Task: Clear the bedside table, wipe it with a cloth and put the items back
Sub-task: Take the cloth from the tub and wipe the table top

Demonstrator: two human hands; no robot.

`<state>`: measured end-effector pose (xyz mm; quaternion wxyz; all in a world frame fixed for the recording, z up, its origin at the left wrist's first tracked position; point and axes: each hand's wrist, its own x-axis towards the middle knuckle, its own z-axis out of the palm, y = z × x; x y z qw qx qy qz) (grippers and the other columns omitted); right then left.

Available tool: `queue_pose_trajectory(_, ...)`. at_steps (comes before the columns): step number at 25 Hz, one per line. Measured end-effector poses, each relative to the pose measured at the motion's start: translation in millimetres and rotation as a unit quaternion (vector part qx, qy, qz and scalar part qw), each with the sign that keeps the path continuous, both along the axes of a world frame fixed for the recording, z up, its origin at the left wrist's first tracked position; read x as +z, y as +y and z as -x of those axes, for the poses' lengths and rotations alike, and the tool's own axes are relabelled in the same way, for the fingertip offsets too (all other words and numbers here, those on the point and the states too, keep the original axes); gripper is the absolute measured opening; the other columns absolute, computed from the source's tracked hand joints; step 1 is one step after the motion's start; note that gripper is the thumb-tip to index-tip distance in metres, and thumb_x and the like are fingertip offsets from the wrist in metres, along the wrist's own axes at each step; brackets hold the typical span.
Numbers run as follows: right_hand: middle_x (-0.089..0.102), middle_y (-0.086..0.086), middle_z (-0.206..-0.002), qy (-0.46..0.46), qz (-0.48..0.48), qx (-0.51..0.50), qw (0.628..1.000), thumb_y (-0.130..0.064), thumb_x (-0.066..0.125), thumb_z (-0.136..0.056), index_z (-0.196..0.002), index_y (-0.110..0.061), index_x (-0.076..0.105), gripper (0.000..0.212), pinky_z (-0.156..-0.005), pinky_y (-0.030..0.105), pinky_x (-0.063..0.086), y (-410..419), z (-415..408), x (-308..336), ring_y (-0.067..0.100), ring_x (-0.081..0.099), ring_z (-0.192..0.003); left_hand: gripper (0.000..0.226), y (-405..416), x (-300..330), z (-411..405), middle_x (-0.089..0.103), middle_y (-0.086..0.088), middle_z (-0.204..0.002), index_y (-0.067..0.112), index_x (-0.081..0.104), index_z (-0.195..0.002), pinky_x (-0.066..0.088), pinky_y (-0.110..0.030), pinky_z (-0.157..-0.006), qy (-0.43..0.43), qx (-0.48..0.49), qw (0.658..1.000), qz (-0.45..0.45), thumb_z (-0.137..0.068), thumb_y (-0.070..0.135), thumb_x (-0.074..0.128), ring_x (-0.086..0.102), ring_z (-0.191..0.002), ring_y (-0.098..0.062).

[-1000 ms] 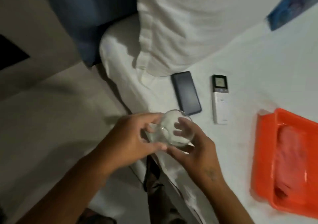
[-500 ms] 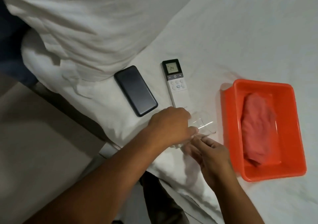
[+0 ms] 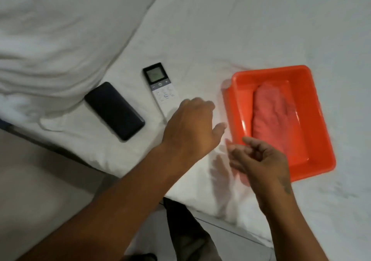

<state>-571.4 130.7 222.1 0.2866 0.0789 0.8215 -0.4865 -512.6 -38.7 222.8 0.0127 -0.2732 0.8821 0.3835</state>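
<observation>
My left hand [image 3: 192,126] hovers palm down over the white bed sheet between the white remote [image 3: 160,88] and the orange tub [image 3: 319,132]. Its thumb is spread and its fingertips are hidden. No clear glass is visible; I cannot tell whether it is under that hand. My right hand [image 3: 259,160] floats in front of the tub's near left corner, fingers loosely curled and holding nothing. A folded red cloth [image 3: 275,116] lies inside the tub. A dark phone [image 3: 114,110] lies on the sheet left of the remote.
A large white pillow [image 3: 60,30] fills the upper left, just behind the phone. The bed's edge runs diagonally from the left to the bottom right, with pale floor [image 3: 40,190] below it. My legs show under my arms.
Both hands carried a clear glass from beside the bed to the sheet between the remote and the tub. My right hand has since drawn back from it, and the view shifted right.
</observation>
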Motion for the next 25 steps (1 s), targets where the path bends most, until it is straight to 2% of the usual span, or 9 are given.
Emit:
queue_pose_trajectory(2,0.077,0.002,-0.084,0.110,-0.068,-0.041,0.991,-0.014,0.081,-0.082,-0.110,-0.015,0.070,0.030,-0.074,0.037,0.063,23,31,1,0.019,0.075,-0.079,0.043,15,7,54,0.066,-0.011,-0.119,0.011,0.064,-0.119,0.049,-0.045,-0.096,0.051,-0.062,0.997,0.012,-0.088,0.041,0.063,0.059,-0.113,-0.031)
queue_pose_trajectory(4,0.073,0.009,-0.107,0.162,-0.176,-0.042,0.970,-0.024,0.079,-0.081,-0.117,-0.016,0.067,0.039,-0.092,0.049,0.057,40,59,-10,0.027,0.071,-0.096,0.041,31,3,110,0.064,-0.013,-0.123,0.009,0.062,-0.120,0.047,-0.044,-0.098,0.071,-0.149,0.986,0.024,-0.088,0.035,0.062,0.059,-0.117,-0.032)
queue_pose_trajectory(9,0.054,0.026,-0.135,0.103,-0.331,0.022,0.938,-0.041,0.083,-0.073,-0.139,-0.002,0.046,0.085,-0.104,0.042,0.045,61,96,-51,0.041,0.055,-0.123,0.050,76,-38,209,0.048,-0.019,-0.135,0.007,0.049,-0.130,0.044,-0.046,-0.101,-0.069,-0.285,0.949,0.115,-0.084,0.020,0.062,0.048,-0.125,-0.037)
queue_pose_trajectory(11,0.061,0.026,-0.124,0.057,-0.302,-0.001,0.952,-0.038,0.085,-0.071,-0.133,-0.001,0.047,0.082,-0.094,0.044,0.053,64,105,-60,0.041,0.064,-0.110,0.058,90,-48,224,0.044,-0.017,-0.138,0.007,0.046,-0.133,0.045,-0.048,-0.095,-0.137,-0.255,0.951,0.111,-0.080,0.019,0.066,0.047,-0.126,-0.037)
queue_pose_trajectory(13,0.069,0.028,-0.099,-0.011,-0.206,-0.067,0.976,-0.028,0.087,-0.072,-0.111,0.001,0.057,0.057,-0.070,0.050,0.062,64,113,-58,0.035,0.072,-0.075,0.052,101,-46,233,0.054,-0.016,-0.132,0.008,0.051,-0.127,0.048,-0.044,-0.081,-0.137,-0.259,0.952,0.090,-0.078,0.015,0.066,0.058,-0.117,-0.036)
queue_pose_trajectory(15,0.071,0.025,-0.084,-0.035,-0.126,-0.101,0.986,-0.019,0.085,-0.076,-0.093,-0.002,0.065,0.031,-0.054,0.041,0.061,64,115,-46,0.026,0.067,-0.053,0.040,96,-39,231,0.064,-0.014,-0.124,0.010,0.058,-0.117,0.048,-0.038,-0.073,-0.103,-0.266,0.957,0.056,-0.078,0.015,0.065,0.064,-0.111,-0.035)
queue_pose_trajectory(19,0.078,0.020,-0.086,-0.027,-0.004,-0.037,0.999,-0.025,0.082,-0.079,-0.094,-0.006,0.074,0.025,-0.064,0.043,0.058,51,91,13,0.032,0.072,-0.067,0.038,38,3,177,0.071,-0.007,-0.112,0.010,0.064,-0.111,0.049,-0.030,-0.074,0.010,-0.129,0.983,-0.129,-0.076,0.025,0.070,0.068,-0.100,-0.023)
queue_pose_trajectory(22,0.079,0.019,-0.090,-0.050,0.083,0.106,0.990,-0.036,0.081,-0.076,-0.101,-0.012,0.075,0.035,-0.058,0.040,0.060,8,49,64,0.033,0.075,-0.071,0.028,-31,41,87,0.068,-0.005,-0.079,0.005,0.067,-0.094,0.054,-0.030,-0.059,0.086,0.001,0.953,-0.292,-0.069,0.016,0.075,0.065,-0.068,-0.012)
queue_pose_trajectory(25,0.080,0.007,-0.086,-0.068,0.113,0.302,0.944,-0.037,0.079,-0.082,-0.102,-0.020,0.075,0.027,-0.056,0.034,0.059,-56,-13,88,0.024,0.076,-0.067,0.040,-97,57,-37,0.068,-0.016,-0.085,0.000,0.065,-0.104,0.058,-0.042,-0.065,0.106,0.101,0.932,-0.332,-0.068,0.014,0.074,0.066,-0.074,-0.023)
